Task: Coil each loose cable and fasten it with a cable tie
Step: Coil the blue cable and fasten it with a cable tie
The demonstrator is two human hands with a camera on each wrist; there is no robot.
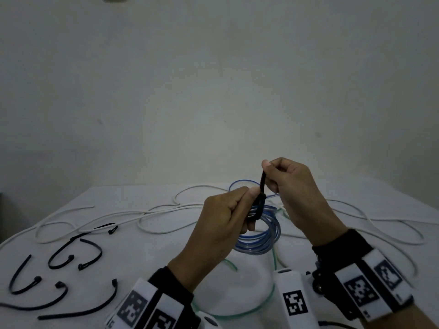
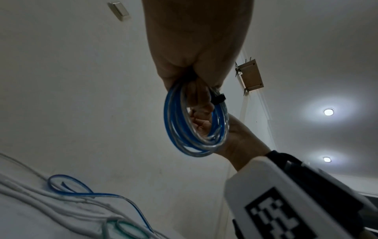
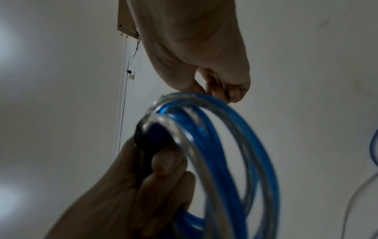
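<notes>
A coil of blue and clear cable (image 1: 261,241) hangs in the air over the white table (image 1: 147,260). My left hand (image 1: 247,210) grips the coil's upper left part, where a black cable tie (image 1: 262,184) is looped round the strands. My right hand (image 1: 268,169) pinches the tie's tail, which stands straight up from the tie's head. In the left wrist view the coil (image 2: 178,129) hangs from my fist, with the tie's head (image 2: 218,99) at its right. In the right wrist view the tie (image 3: 143,137) wraps the coil (image 3: 225,145) just above my left hand's fingers (image 3: 163,165).
Several spare black cable ties (image 1: 61,264) lie on the table at the left. Long white cables (image 1: 166,210) sprawl across the back and right. A green cable (image 1: 237,314) loops under my wrists, and a loose blue cable (image 1: 240,184) lies behind the hands.
</notes>
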